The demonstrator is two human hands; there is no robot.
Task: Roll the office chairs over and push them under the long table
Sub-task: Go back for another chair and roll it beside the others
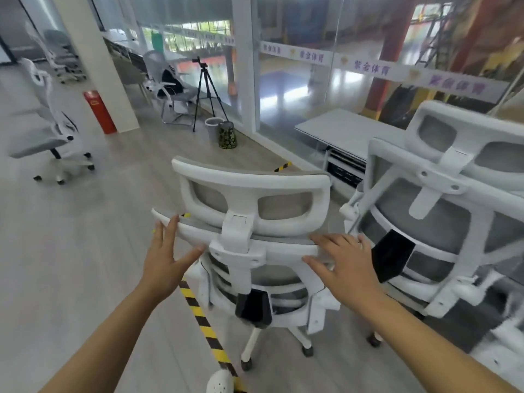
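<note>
Both hands (163, 259) (344, 265) open, fingers apparently touching white plastic, grey-mesh chair (255, 222) backrest

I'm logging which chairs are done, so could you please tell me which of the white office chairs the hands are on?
The middle chair, straight ahead: left hand and right hand touch its backrest top. The others stand untouched.
</note>
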